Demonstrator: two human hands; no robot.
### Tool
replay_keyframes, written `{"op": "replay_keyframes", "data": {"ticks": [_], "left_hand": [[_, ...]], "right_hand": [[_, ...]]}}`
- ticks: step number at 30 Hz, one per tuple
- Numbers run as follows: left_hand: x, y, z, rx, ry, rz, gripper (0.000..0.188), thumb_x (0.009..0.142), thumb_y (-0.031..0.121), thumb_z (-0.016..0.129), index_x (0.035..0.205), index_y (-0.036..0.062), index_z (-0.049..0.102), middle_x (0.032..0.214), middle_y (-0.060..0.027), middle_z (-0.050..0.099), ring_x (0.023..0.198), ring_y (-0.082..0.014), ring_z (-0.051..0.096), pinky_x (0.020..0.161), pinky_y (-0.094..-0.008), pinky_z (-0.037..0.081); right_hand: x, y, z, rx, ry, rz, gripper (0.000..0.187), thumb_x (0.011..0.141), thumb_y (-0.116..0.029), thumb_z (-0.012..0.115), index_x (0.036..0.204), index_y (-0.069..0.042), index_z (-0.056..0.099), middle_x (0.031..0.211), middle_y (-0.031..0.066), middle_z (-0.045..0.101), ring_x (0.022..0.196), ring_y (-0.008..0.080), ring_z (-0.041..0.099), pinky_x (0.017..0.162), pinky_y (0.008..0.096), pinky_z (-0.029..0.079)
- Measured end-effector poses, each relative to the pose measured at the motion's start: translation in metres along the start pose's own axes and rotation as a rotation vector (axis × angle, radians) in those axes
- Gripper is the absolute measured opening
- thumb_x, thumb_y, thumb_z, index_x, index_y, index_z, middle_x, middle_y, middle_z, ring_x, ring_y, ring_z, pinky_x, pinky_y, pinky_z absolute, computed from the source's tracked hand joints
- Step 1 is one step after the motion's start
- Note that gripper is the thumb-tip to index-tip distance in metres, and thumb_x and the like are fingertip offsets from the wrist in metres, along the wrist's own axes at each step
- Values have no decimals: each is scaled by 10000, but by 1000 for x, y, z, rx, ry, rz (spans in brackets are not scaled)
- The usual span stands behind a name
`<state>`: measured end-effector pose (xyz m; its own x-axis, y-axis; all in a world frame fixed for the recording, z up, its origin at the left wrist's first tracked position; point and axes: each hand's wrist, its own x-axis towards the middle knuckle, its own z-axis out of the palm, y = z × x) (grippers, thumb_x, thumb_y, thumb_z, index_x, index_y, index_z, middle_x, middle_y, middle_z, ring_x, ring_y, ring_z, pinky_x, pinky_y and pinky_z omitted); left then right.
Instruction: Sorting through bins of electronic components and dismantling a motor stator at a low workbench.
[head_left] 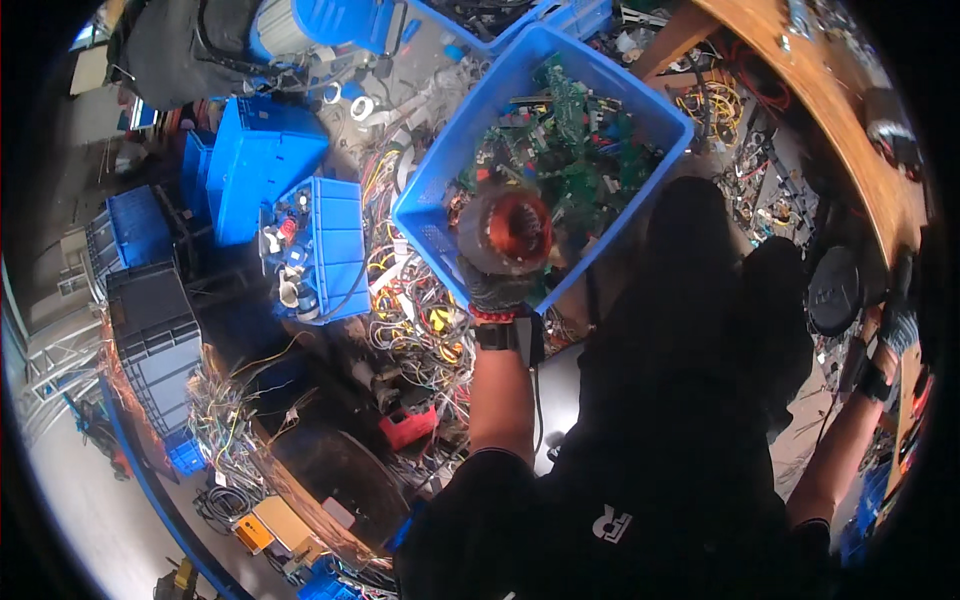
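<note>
My gloved left hand is closed on a motor stator, a metal ring with reddish copper windings inside. It is held over the near part of a blue plastic crate, and its outline is slightly blurred. Green circuit boards and small electronic parts lie in the crate beyond it. At the far right, my right hand, in a grey and black glove, is by the edge of a wooden table. Its fingers run into the dark rim of the picture, so their grip does not show.
Loose cables cover the floor left of the crate. A smaller blue bin with parts, stacked blue bins and a grey crate stand farther left. A round black object is near the table, beside my legs.
</note>
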<state>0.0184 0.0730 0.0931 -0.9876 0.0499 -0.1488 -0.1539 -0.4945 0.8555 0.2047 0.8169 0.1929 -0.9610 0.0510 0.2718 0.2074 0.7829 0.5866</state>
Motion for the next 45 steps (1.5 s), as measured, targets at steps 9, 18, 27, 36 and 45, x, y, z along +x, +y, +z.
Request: {"op": "replay_keyframes", "data": {"ticks": [9,18,27,36,45], "left_hand": [[-34,-7,45,1512,123,426,455,976,275,647,1404,129,597,1392,-66,654,1306,-276,586,1129,-440,426],[-49,2,34,-116,198,29,497,1023,383,599,1445,125,552,1398,-81,625,1188,-245,635,883,-373,557],[-30,26,25,-740,-226,-163,641,1006,536,632,1489,134,503,1493,-140,567,1337,-308,576,1103,-498,518],[-56,54,57,-110,21,97,838,846,411,881,1510,94,481,1447,-155,583,1254,-355,641,920,-480,639],[-60,39,25,691,380,370,840,805,183,904,1502,30,462,1464,-150,564,1307,-301,595,1076,-439,535]], "right_hand": [[23,-36,-17,-2,25,30,467,933,-177,754,1395,-186,680,1375,114,686,1276,351,640,1111,428,510],[30,-42,-20,44,42,133,451,1000,-149,669,1441,-241,641,1440,110,640,1313,340,606,1102,404,509],[36,-49,-29,50,110,93,593,921,-70,699,1487,-210,594,1393,122,650,1270,345,628,1069,417,523],[40,-48,-49,67,170,31,540,904,-105,726,1431,-169,625,1330,147,673,1204,371,658,985,441,555],[46,-58,-56,259,160,218,418,998,-193,671,1410,-144,620,1317,152,682,1176,384,666,978,430,549]]}}
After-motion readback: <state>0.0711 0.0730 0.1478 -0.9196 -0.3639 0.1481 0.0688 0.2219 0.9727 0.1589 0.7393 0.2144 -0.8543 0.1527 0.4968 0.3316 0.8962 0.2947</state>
